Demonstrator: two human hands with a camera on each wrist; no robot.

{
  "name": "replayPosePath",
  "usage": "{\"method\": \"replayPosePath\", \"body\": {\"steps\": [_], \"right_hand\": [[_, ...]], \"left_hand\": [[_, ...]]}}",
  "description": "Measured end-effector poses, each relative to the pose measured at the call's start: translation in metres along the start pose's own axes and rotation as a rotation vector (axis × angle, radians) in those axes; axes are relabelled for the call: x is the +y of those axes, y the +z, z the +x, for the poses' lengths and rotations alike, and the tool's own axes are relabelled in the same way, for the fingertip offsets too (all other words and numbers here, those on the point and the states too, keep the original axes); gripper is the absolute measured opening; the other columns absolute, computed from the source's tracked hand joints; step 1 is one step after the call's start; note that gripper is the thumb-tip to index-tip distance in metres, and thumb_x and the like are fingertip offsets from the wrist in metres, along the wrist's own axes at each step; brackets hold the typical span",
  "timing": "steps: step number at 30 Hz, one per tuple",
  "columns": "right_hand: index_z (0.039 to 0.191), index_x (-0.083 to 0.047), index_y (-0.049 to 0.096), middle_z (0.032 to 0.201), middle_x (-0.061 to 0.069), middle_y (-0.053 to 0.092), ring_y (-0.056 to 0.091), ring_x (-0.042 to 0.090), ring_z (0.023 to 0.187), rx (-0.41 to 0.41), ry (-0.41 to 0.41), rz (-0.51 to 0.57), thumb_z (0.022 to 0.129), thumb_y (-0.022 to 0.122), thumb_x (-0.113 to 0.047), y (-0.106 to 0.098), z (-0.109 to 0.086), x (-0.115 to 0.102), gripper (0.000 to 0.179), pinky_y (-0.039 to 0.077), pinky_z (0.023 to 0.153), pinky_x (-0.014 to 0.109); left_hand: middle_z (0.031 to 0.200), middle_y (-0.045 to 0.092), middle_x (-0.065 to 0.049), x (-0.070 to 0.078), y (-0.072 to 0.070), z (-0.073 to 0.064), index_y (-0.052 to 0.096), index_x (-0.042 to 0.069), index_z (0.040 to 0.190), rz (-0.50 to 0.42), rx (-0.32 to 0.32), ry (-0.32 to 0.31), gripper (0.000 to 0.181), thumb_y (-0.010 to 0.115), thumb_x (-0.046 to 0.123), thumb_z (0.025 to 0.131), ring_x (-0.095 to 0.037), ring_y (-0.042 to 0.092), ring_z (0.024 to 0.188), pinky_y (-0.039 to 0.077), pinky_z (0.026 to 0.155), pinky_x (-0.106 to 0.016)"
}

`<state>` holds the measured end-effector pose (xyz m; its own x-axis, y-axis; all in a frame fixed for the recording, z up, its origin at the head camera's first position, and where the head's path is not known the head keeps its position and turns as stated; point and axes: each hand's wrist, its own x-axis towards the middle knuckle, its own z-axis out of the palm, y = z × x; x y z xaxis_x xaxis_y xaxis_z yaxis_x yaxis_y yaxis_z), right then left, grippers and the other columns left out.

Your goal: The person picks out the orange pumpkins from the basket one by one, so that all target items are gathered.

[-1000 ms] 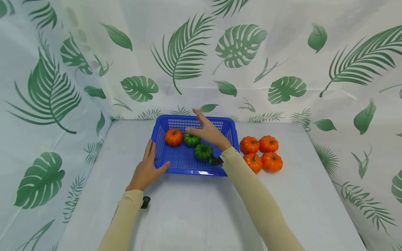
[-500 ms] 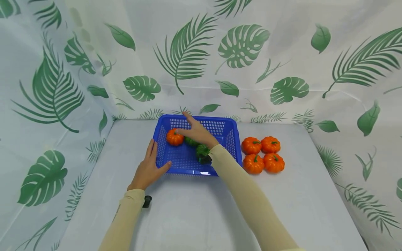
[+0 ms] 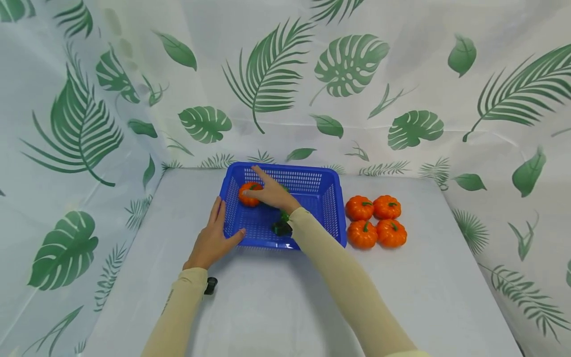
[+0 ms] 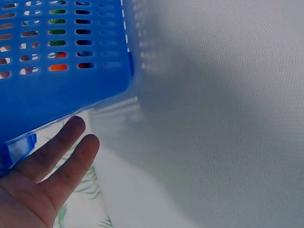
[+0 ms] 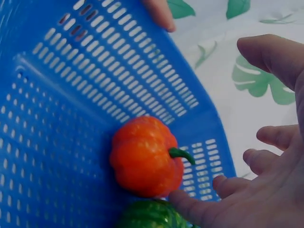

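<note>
A blue perforated basket (image 3: pixel 263 243) sits on the table, holding an orange pumpkin (image 5: pixel 145 159) in its far left corner and green pumpkins. One green pumpkin (image 5: pixel 152 214) lies beside the orange one, and my right hand and wrist hide most of the green ones in the head view. My right hand (image 3: pixel 273 192) hovers over the orange pumpkin with fingers spread, thumb and forefinger apart; it grips nothing. With straight fingers, my left hand (image 3: pixel 213 241) rests against the basket's left side, its thumb near the front rim.
Right of the basket, several orange pumpkins (image 3: pixel 362 234) stand close together on the white table (image 3: pixel 276 302). A leaf-printed sheet (image 3: pixel 357 134) rises behind the table and along both sides. A black wrist strap (image 3: pixel 211 285) shows at my left cuff.
My right hand has moved left and lower inside the basket, from above the green pumpkins to the orange one. The left hand stays at the basket's side. The head view has shifted slightly.
</note>
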<state>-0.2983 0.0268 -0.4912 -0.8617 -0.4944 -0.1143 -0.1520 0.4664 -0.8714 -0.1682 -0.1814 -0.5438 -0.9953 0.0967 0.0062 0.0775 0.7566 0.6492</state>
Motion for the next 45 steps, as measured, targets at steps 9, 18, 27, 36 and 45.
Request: {"method": "replayPosePath", "body": {"steps": [9, 18, 27, 36, 45], "right_hand": [[0.173, -0.013, 0.021, 0.177, 0.012, 0.020, 0.037, 0.037, 0.154, -0.025, 0.001, 0.002, 0.100, 0.074, -0.035, 0.017, 0.007, 0.001, 0.093, 0.030, 0.125, 0.056], [0.173, -0.011, 0.022, 0.178, 0.013, 0.015, 0.035, 0.037, 0.155, -0.022, 0.017, -0.003, 0.099, 0.077, -0.029, 0.025, 0.012, 0.006, 0.094, 0.028, 0.126, 0.054], [0.169, 0.000, 0.025, 0.177, 0.019, 0.014, 0.020, 0.039, 0.161, -0.042, -0.027, -0.135, 0.097, 0.078, -0.021, 0.033, 0.025, 0.014, 0.091, 0.025, 0.128, 0.051], [0.160, 0.004, 0.046, 0.174, 0.023, 0.022, 0.032, 0.042, 0.156, 0.035, -0.036, -0.318, 0.094, 0.080, -0.008, 0.043, 0.031, 0.014, 0.075, 0.038, 0.122, 0.050], [0.154, 0.003, 0.054, 0.170, 0.025, 0.029, 0.034, 0.044, 0.153, 0.063, -0.029, -0.361, 0.094, 0.080, -0.004, 0.047, 0.030, 0.012, 0.066, 0.046, 0.116, 0.052]], "left_hand": [[0.180, -0.005, -0.007, 0.003, 0.000, 0.000, 0.009, 0.002, 0.172, 0.013, 0.002, -0.009, 0.110, 0.073, 0.053, 0.098, -0.055, 0.049, 0.141, 0.044, 0.111, -0.067], [0.180, -0.005, -0.006, 0.002, 0.000, 0.000, 0.010, 0.002, 0.172, 0.013, 0.004, -0.011, 0.109, 0.073, 0.052, 0.098, -0.054, 0.051, 0.139, 0.045, 0.110, -0.065], [0.180, -0.004, -0.005, 0.000, 0.000, 0.000, 0.011, 0.004, 0.172, 0.010, 0.011, 0.002, 0.110, 0.072, 0.056, 0.097, -0.054, 0.054, 0.137, 0.047, 0.108, -0.065], [0.180, -0.004, -0.003, 0.001, -0.001, 0.000, 0.011, 0.005, 0.172, 0.009, 0.013, -0.003, 0.111, 0.067, 0.064, 0.097, -0.053, 0.055, 0.136, 0.048, 0.108, -0.064], [0.180, -0.005, -0.003, 0.002, 0.001, 0.000, 0.009, 0.006, 0.172, -0.001, 0.004, -0.014, 0.111, 0.068, 0.062, 0.097, -0.051, 0.054, 0.138, 0.047, 0.110, -0.063]]}}
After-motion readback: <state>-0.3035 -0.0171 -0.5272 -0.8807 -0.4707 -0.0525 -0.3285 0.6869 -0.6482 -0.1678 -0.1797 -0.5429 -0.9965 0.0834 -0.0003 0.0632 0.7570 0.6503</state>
